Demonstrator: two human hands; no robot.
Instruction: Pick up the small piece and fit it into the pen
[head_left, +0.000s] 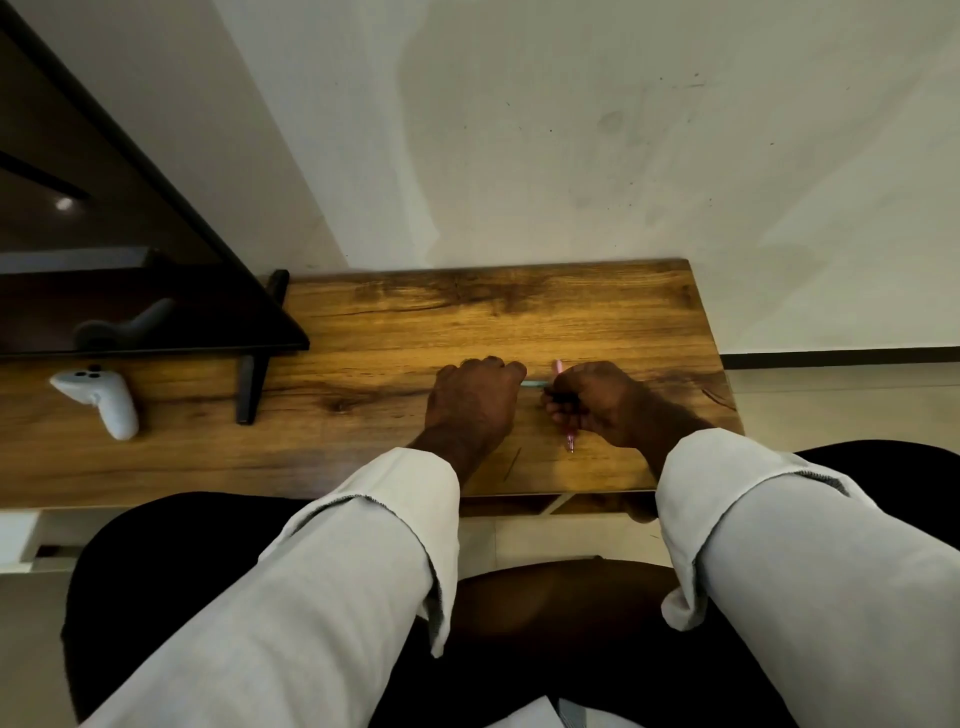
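Note:
Both hands rest on the wooden desk (415, 332) near its right end. My left hand (475, 402) is curled, its fingers gripping one end of a light teal pen (535, 384) that pokes out toward the right. My right hand (597, 405) grips a bundle of pens: a pink pen (570, 441) sticks out below the fist and above it, and a dark pen (563, 399) shows between the fingers. The teal pen's far end reaches the right hand's fingers. White sleeves cover both forearms.
A white game controller (98, 397) lies on the desk at the left. A dark monitor (130, 249) on a black stand (252, 384) fills the upper left. A white wall rises behind the desk. The desk's right edge is close to my right hand.

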